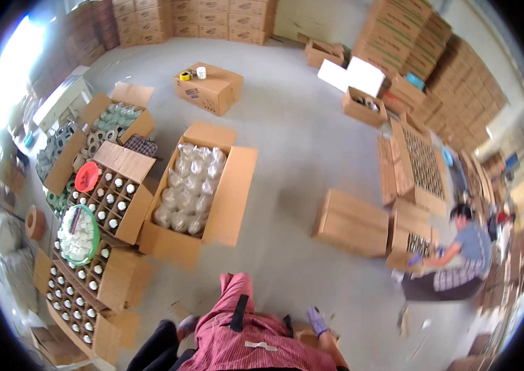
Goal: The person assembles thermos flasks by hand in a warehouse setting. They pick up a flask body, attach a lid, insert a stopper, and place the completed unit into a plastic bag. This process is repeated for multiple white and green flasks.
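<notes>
Below, hands: two, both in purple gloves.
Left hand [186, 324]: low beside the red apron [243, 337]; finger state cannot be told.
Right hand [318, 321]: fingers spread, resting on a small brown carton [309, 337] by the knee.
Open bottle cartons [110, 198]: three at left.
Bagged-item carton [212, 191]: one, centre.
Co-worker [460, 260]: one, crouched at right.

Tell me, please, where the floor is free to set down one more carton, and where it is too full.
Free: the grey floor between the open box of bagged jars, the closed carton with tape rolls and the flat carton. Crowded: the left side around the divided bottle boxes, and the right by the stacked cartons.
</notes>
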Demonstrator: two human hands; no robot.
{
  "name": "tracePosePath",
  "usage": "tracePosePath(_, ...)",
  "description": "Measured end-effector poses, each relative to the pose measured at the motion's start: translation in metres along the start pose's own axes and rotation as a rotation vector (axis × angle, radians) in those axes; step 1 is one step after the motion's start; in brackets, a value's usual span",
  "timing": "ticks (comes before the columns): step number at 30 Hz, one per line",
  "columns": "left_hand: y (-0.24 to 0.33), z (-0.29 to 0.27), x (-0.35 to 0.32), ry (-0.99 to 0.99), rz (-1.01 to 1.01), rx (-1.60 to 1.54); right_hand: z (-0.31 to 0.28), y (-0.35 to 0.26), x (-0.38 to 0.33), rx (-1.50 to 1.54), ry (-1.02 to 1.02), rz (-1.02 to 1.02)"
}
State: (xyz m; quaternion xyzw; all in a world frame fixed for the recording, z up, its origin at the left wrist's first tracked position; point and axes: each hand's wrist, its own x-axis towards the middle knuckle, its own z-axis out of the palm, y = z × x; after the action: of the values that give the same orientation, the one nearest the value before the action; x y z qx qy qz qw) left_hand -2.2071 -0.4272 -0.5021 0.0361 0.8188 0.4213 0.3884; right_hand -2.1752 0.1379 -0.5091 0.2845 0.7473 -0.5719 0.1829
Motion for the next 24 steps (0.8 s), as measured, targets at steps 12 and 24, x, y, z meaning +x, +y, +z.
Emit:
tracePosePath(12,0.144,-0.147,0.359,0.312,-0.357,-0.010,-0.091,-0.391,0.412,-0.027,-0.286,-0.107)
tracePosePath(24,0.528,-0.536,0.697,0.748,0.185,-0.522,-0.146,-0.578,0.726,-0.668,-0.469,0.078)
